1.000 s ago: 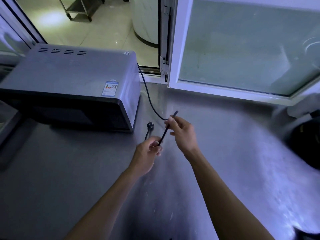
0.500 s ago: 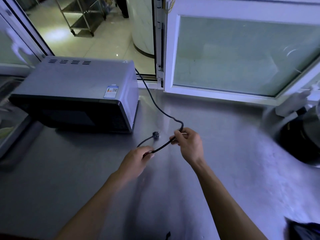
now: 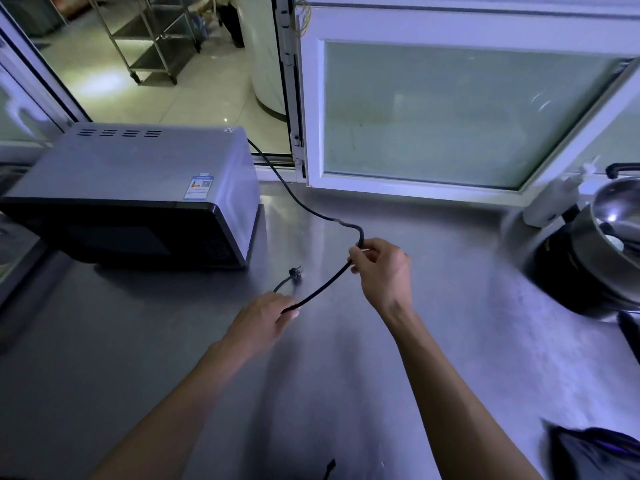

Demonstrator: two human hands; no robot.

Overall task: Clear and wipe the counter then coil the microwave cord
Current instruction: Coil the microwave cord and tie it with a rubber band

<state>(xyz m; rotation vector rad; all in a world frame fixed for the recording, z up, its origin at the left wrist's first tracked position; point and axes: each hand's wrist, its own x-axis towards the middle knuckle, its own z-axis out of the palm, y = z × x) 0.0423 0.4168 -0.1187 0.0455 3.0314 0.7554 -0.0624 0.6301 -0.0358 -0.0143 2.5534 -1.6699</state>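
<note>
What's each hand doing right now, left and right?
Left hand: closed on the cord near its plug end.
Right hand: pinching the same cord farther along, toward the microwave.

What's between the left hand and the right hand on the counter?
In the head view, a straight stretch of the black microwave cord spans from the left hand to the right hand, with bare steel counter beneath it.
</note>
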